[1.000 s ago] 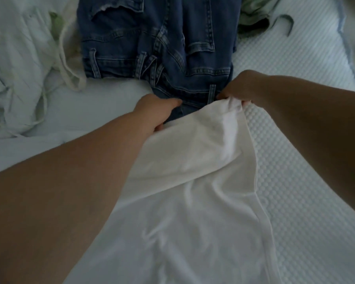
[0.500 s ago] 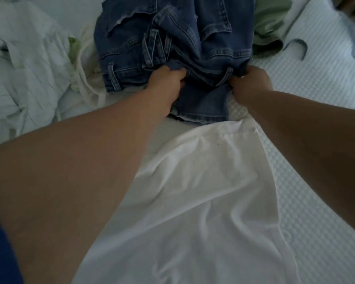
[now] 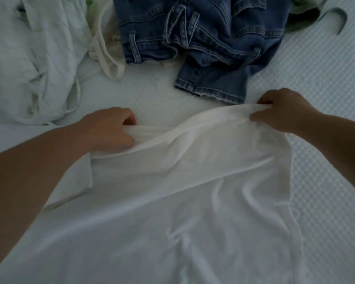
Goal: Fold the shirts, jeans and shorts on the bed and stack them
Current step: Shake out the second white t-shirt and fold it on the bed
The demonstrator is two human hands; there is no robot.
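Observation:
A white shirt [image 3: 193, 191] lies spread over the near half of the bed. My left hand [image 3: 109, 130] pinches its far edge at the left, and my right hand [image 3: 283, 111] pinches the same edge at the right, lifting it slightly off the mattress. A short sleeve [image 3: 74, 181] sticks out under my left forearm. Crumpled blue jeans [image 3: 203, 42] lie just beyond the shirt, apart from both hands.
A rumpled pale garment with ties [image 3: 29, 58] is heaped at the far left, with a cream strap [image 3: 109, 58] beside it. Green cloth [image 3: 303, 15] peeks from behind the jeans. The quilted white mattress [image 3: 316, 78] is bare along the right side.
Both hands left the jeans, which now lie farther back, and came toward me to grip the shirt's far edge, spread wider apart.

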